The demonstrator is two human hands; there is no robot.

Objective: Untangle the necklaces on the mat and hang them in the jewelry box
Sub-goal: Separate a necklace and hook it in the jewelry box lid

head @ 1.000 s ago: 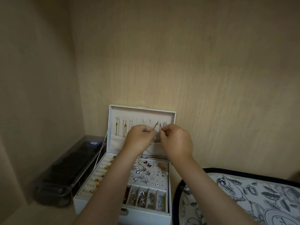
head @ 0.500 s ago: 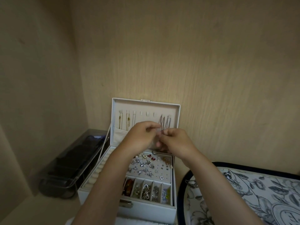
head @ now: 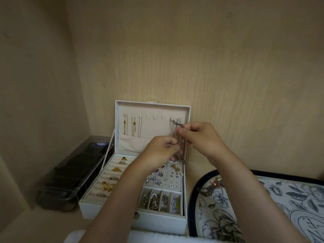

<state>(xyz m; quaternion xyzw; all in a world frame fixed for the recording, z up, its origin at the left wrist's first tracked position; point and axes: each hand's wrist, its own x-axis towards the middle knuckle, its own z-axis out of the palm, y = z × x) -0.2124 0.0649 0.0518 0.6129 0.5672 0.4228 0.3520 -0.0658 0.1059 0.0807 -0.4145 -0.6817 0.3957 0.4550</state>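
A white jewelry box (head: 157, 222) stands open against the back wall, its lid (head: 152, 106) upright with a row of small hooks. Three gold necklaces (head: 133, 128) hang from the left hooks. A thin silver necklace (head: 175, 122) drapes over the rightmost hooks. My right hand (head: 201, 139) pinches its chain near the top, just below those hooks. My left hand (head: 161, 151) pinches the chain lower down, in front of the lid pocket. To the right, a tangle of necklaces (head: 213, 186) lies on the floral mat (head: 280, 204).
The box tray holds rings in rolls on the left, earrings in the middle and small compartments of jewelry in front. A dark clear-plastic organizer (head: 73, 174) sits left of the box. Wooden walls close in behind and to the left. A white cloth edge (head: 150, 237) lies below.
The view has tilted down, bringing the mat's tangle into sight. My hands have parted: the right one rose toward the right hooks with the chain, the left one dropped lower.
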